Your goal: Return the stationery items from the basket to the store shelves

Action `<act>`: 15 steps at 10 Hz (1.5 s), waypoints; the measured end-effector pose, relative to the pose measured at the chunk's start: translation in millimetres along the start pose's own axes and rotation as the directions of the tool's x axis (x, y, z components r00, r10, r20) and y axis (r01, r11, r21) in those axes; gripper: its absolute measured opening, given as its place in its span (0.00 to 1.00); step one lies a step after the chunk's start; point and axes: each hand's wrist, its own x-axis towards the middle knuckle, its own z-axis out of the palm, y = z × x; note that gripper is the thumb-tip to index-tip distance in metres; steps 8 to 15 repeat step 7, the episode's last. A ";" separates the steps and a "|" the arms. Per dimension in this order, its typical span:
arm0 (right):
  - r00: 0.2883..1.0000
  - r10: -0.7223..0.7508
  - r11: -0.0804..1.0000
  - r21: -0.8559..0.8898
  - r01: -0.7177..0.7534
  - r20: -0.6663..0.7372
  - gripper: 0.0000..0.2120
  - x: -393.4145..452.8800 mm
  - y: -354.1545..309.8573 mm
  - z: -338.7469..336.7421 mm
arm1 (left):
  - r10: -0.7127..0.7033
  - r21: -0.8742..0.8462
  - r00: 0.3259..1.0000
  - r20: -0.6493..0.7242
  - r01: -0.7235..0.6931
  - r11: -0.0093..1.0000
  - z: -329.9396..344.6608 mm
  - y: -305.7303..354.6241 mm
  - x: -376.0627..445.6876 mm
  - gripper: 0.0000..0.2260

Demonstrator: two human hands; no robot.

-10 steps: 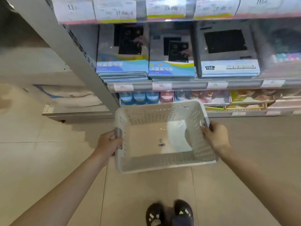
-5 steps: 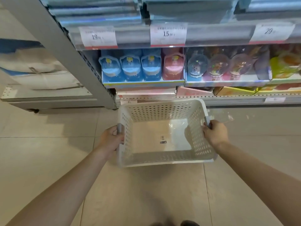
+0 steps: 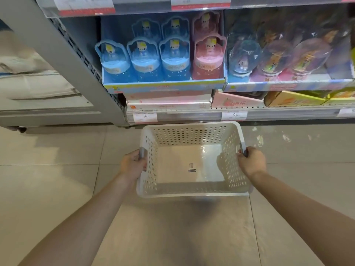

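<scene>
A white perforated plastic basket (image 3: 192, 138) hangs low over the tiled floor, just in front of the bottom shelf. Nothing lies in it except a small barcode sticker on its floor. My left hand (image 3: 132, 165) grips the grey handle on its left rim. My right hand (image 3: 251, 162) grips the grey handle on its right rim. The store shelves (image 3: 192, 115) stand straight ahead, with blue and pink toy jars (image 3: 163, 60) in a display tray.
Clear globe toys (image 3: 278, 60) fill a tray to the right of the jars. Flat pink and yellow boxes (image 3: 236, 101) lie on the lowest shelf behind price tags. A grey slanted shelf upright (image 3: 63, 54) stands at the left, with a low platform (image 3: 48, 110) beyond it.
The view has dropped from the upper shelves to the lowest ones and come closer. The basket, held in both hands, has come down toward the floor near the bottom shelf.
</scene>
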 end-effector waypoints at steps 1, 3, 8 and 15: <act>1.000 0.008 1.000 -0.002 -0.008 -0.003 0.08 4.4 5.4 5.1 | -0.002 0.001 1.000 0.010 0.002 1.000 5.2 -2.2 7.2 0.09; 1.000 0.009 1.000 0.021 -0.009 -0.002 0.16 9.4 15.6 11.7 | 0.030 -0.009 0.999 -0.020 -0.030 1.000 14.3 -4.8 13.0 0.08; 0.985 0.029 0.999 0.039 -0.036 0.170 0.18 0.4 6.7 -5.8 | 0.030 0.150 0.994 -0.105 -0.014 0.989 13.2 2.8 9.3 0.13; 0.985 0.029 0.999 0.039 -0.036 0.170 0.18 0.4 6.7 -5.8 | 0.030 0.150 0.994 -0.105 -0.014 0.989 13.2 2.8 9.3 0.13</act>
